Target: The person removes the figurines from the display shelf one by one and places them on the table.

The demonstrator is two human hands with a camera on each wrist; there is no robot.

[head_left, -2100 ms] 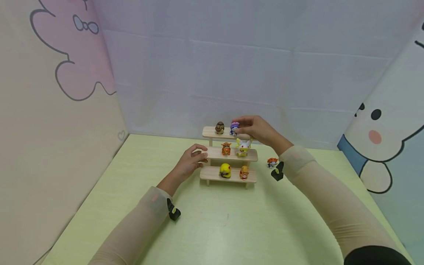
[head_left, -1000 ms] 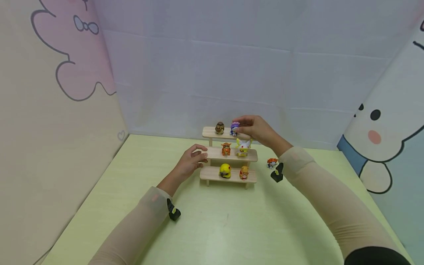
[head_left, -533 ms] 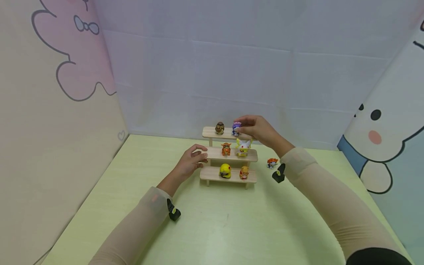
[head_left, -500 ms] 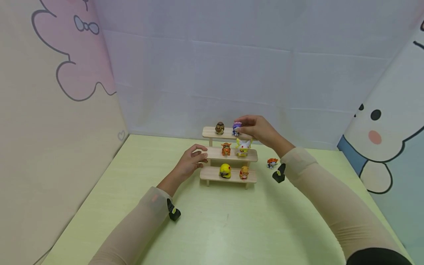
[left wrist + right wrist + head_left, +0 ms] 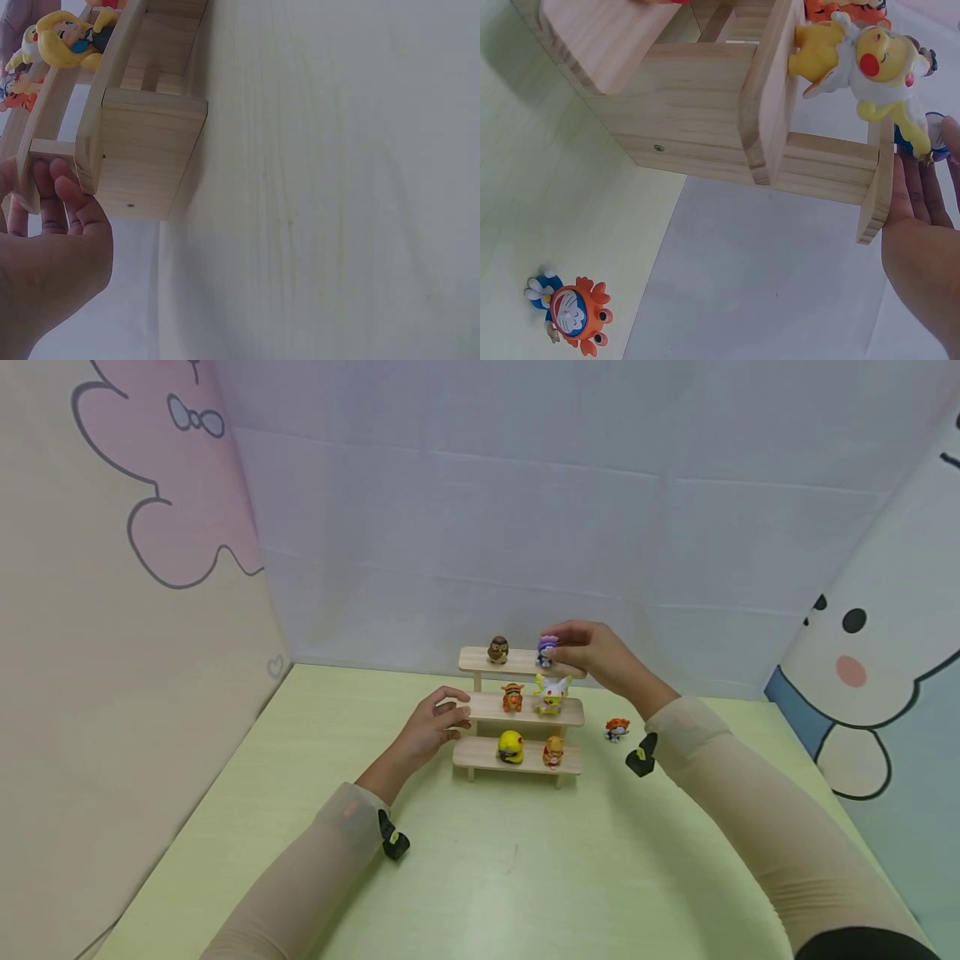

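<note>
A three-tier wooden display shelf [image 5: 483, 712] stands at the back of the table. My left hand [image 5: 427, 727] grips the left end of its middle tier; the left wrist view shows curled fingers [image 5: 52, 214] around the wood there. With thumb and fingers, my right hand [image 5: 596, 656] pinches a small blue figurine with a purple hat [image 5: 546, 652] at the top tier's right end. That figurine is upright and partly covered by the fingers. To its left sits a brown owl figurine [image 5: 498, 650]. Just below is a white-hooded yellow figurine [image 5: 885, 64].
The middle tier also bears an orange tiger figurine [image 5: 512, 697]. On the bottom tier are a yellow-haired figurine [image 5: 510, 747] and a small bear figurine [image 5: 553, 752]. A figurine in an orange crab hat [image 5: 577, 315] lies on the table [image 5: 480, 877] right of the shelf.
My right hand has slid the purple-hatted figurine rightward along the top tier, widening its distance from the owl. My left hand has stayed at the middle tier's end.
</note>
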